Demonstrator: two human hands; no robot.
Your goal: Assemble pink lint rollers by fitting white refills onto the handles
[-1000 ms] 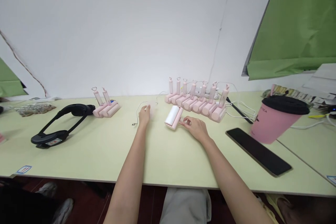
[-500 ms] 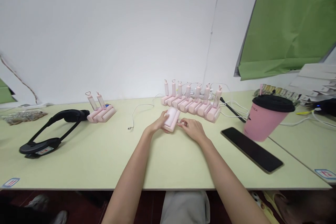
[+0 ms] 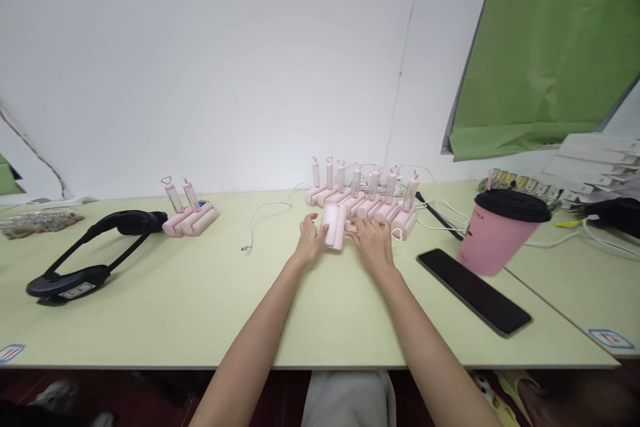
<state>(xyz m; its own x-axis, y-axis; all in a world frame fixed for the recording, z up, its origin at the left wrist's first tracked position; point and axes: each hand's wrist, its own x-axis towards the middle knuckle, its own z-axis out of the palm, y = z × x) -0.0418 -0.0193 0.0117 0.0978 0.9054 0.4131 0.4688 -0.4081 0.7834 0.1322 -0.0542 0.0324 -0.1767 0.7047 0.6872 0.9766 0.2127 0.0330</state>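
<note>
A pale pink lint roller (image 3: 335,225) lies on the light green table (image 3: 200,300), held between both hands. My left hand (image 3: 309,242) curls against its left side with the thumb on the roll. My right hand (image 3: 373,244) grips the handle end on the right. Just behind them stands a row of several pink lint rollers (image 3: 365,199) with upright handles. Two more pink rollers (image 3: 189,215) sit further left.
A black headset (image 3: 95,245) lies at the left. A white cable (image 3: 260,217) runs toward the wall. At the right are a dark phone (image 3: 473,290), a pink cup with a black lid (image 3: 500,230) and more cables (image 3: 450,210).
My left hand left the white cable and came to the roller. Both hands now hold it, a little nearer the row of rollers. The view has shifted slightly.
</note>
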